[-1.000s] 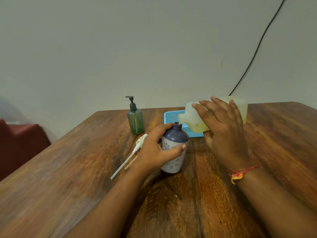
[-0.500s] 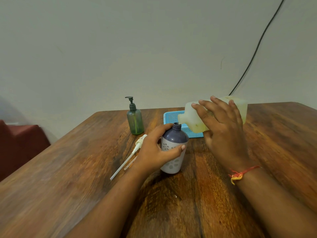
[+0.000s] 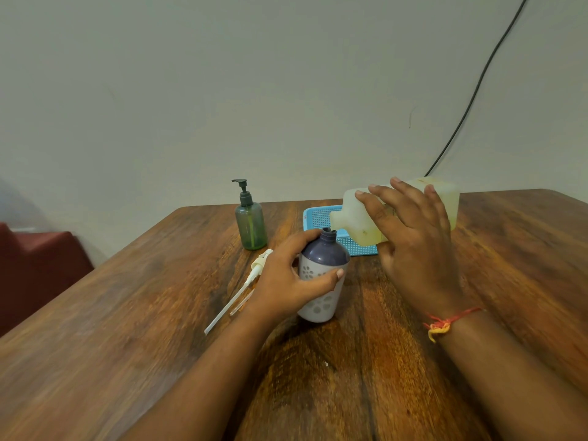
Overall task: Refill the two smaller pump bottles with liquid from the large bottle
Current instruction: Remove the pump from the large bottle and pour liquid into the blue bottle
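Wooden surface (image 3: 127, 313). Large bottle (image 3: 356, 214) tipped near level, gripped by right hand (image 3: 413, 249), spout pointing left at open neck of purple bottle (image 3: 324, 256), upright, clasped by left hand (image 3: 286, 281). Green pump bottle (image 3: 250, 224) farther left, capped.

The right hand (image 3: 413, 249) tips the large bottle (image 3: 359, 218) over the purple bottle (image 3: 323, 275) gripped by the left hand (image 3: 286, 278).

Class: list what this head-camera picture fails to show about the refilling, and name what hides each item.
Head view: fill level of the purple bottle, hidden by its opaque wall and the left hand.
Head view: any stream from the large bottle, too small to see.
Head view: the blue basket inside, behind the large bottle and right hand.
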{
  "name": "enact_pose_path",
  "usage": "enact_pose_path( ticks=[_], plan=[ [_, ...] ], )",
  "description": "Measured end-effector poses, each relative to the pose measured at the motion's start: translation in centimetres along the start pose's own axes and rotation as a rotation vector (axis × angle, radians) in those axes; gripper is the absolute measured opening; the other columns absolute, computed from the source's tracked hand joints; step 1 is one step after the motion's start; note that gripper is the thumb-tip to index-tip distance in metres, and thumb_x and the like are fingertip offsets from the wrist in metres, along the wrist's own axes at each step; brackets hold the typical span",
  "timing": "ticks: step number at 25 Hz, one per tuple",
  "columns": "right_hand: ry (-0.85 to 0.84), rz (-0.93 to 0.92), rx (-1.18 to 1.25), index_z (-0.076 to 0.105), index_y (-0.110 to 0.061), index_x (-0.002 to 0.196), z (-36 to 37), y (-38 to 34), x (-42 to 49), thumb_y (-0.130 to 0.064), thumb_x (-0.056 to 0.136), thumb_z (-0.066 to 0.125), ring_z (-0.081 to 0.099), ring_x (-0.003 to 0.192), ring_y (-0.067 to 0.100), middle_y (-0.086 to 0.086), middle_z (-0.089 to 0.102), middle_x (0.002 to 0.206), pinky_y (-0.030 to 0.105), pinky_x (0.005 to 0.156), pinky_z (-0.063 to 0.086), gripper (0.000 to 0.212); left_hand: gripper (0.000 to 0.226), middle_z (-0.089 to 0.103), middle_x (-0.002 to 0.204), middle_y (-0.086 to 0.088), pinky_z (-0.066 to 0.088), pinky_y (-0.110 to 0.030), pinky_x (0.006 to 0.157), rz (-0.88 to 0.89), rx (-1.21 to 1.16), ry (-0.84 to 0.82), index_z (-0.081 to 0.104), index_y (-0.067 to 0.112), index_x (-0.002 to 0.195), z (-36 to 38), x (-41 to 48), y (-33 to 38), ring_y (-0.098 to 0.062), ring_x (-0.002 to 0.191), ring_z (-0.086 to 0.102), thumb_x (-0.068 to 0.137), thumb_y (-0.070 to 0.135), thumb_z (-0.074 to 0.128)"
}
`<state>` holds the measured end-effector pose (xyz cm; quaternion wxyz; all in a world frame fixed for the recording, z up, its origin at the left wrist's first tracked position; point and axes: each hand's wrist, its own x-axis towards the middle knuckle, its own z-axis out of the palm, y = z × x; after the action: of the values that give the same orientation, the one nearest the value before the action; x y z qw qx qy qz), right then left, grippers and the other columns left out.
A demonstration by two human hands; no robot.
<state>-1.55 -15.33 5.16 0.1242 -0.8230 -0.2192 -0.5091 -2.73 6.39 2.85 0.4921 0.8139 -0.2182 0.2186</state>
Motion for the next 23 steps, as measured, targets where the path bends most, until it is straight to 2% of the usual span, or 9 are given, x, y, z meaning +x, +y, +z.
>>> enact_pose_path(
  ticks=[10,23],
  plan=[
    [-0.001,0.005,0.007,0.046,-0.022,0.15,-0.17,-0.19,0.1,0.007,0.079,0.066,0.036,0.145,0.029,0.004,0.051,0.148,0.051,0.124,0.013,0.079,0.068,0.066,0.127,-0.002,0.057,-0.044,0.096,0.007,0.004,-0.011,0.058,0.014,0.138,-0.05,0.0,-0.04,-0.015,0.116,0.065,0.077,0.033,0.083],
    [0.009,-0.005,0.008,0.049,-0.021,0.148,-0.42,-0.33,0.19,0.01,0.077,0.064,0.037,0.144,0.03,0.005,0.052,0.147,0.052,0.123,0.014,0.078,0.074,0.066,0.128,0.003,0.058,-0.04,0.097,0.0,-0.012,-0.018,0.058,0.019,0.138,-0.01,-0.06,-0.08,-0.011,0.117,0.064,0.073,0.047,0.079]
  ],
)
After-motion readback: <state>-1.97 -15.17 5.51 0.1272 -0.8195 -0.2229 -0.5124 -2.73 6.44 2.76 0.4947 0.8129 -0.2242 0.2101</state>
